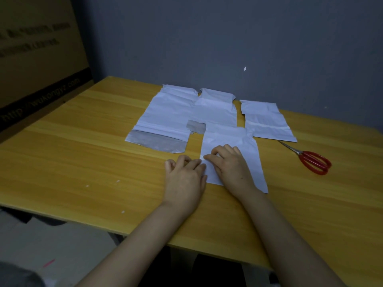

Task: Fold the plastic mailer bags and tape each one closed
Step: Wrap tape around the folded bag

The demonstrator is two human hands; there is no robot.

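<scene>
Several white plastic mailer bags lie on the wooden table [83,141]. The nearest mailer bag [232,139] lies flat in front of me. My right hand [230,164] rests on it, fingers curled and pinching its left edge. My left hand [184,177] lies beside that same edge, fingertips touching the bag's corner. Behind it a large mailer bag [165,114] shows its grey flap [157,142] open at the near end. A second bag [215,106] overlaps it, and a third bag [265,121] lies at the right. No tape is visible.
Red-handled scissors [313,161] lie right of the near bag. A large cardboard box [37,59] stands at the left against the table. A grey wall [207,38] rises behind the table. Small white scraps dot the tabletop at the front left.
</scene>
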